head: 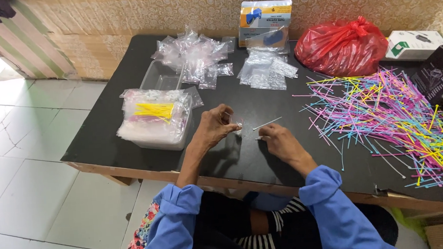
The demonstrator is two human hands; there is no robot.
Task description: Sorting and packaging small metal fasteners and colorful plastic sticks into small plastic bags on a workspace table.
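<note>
A white cable tie (267, 123) lies on the black bench (128, 89) just beyond the right hand (278, 140), long axis slanting up-right, that hand's fingers curled and nearer, while the left hand (215, 126) pinches a small clear bag (236, 124).

Table (130, 119) black. Ties (398, 115) mixed pink, blue, yellow, purple. Bag (341, 45) red. Sleeves (332, 204) blue. Bundle (154, 111) yellow. Floor (31, 165) white tile. Wall (125, 16) beige, patterned.
</note>
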